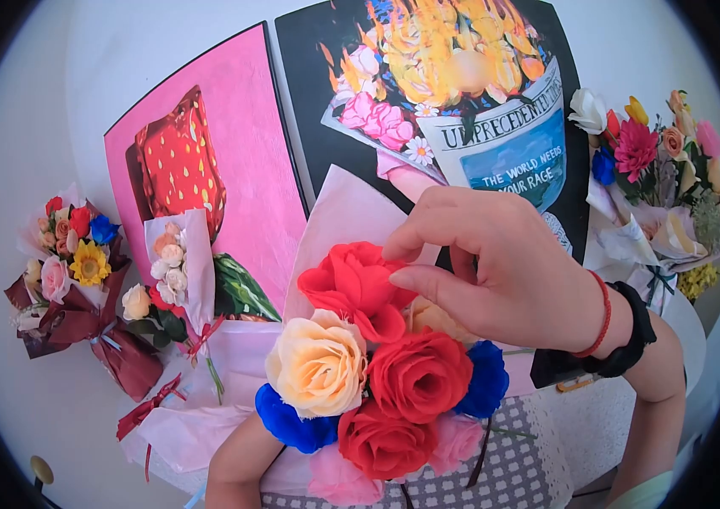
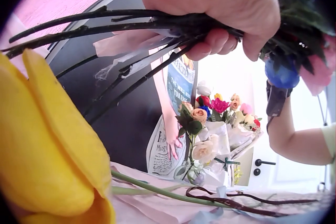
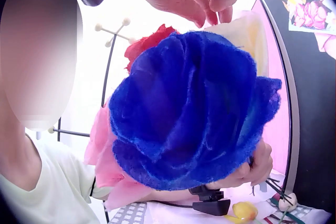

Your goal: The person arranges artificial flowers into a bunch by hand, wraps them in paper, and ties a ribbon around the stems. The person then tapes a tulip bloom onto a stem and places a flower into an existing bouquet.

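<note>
Bright, cool light spreads softly through the head view, with mild shading beneath the right hand point(image 1: 496, 263) and a small blurred patch above it on the black poster point(image 1: 302, 93). Dark, rounded edges frame all three views, and straight lines bow outward. In the left wrist view, white glare sits below and right of the left hand point(image 2: 215, 3); the dark stems point(image 2: 126, 26) sink into shade at its fingers, and the nearby yellow petals point(image 2: 47, 145) look soft. In the right wrist view, the backdrop behind the right hand is washed out.
</note>
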A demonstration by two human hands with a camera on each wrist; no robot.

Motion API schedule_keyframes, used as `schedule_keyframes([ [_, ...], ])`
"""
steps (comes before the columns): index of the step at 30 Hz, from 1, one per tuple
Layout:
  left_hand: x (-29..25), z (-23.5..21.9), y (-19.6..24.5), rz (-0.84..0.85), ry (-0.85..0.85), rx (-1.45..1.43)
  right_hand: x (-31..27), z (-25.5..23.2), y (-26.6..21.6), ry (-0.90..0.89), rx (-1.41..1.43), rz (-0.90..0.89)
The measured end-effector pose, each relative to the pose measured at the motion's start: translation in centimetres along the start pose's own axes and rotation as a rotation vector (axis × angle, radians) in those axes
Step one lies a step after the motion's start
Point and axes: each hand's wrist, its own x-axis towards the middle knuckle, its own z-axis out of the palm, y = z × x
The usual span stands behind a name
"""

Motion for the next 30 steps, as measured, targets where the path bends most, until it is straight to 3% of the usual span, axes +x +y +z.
schedule_keyframes([
  [8, 0.1, 0.6, -0.5, 0.075, 0.007, 0.161, 0.3, 0.9, 0.7, 0.021, 0.07, -0.232],
  [11, -0.2, 0.6, -0.1, 0.107, 0.011, 0.226, 0.3, 0.5, -0.3, -0.06, -0.054, -0.239],
  [13, -0.1, 0.8, -0.1, 0.126, 0.013, 0.267, 0.2, 0.4, -0.4, 0.009, -0.312, -0.357],
  [16, 0.6, 1.4, 0.0, 0.155, 0.013, 0.326, 0.6, 0.4, -0.6, 0.026, -0.433, -0.409],
  [23, 1.3, 2.2, 0.6, 0.227, 0.019, 0.474, 0.6, -0.1, -0.6, -0.037, -0.404, -0.295],
  [30, 0.3, 2.2, 0.1, 0.286, 0.015, 0.628, -0.1, -0.6, 0.5, 0.125, -0.169, -0.23],
])
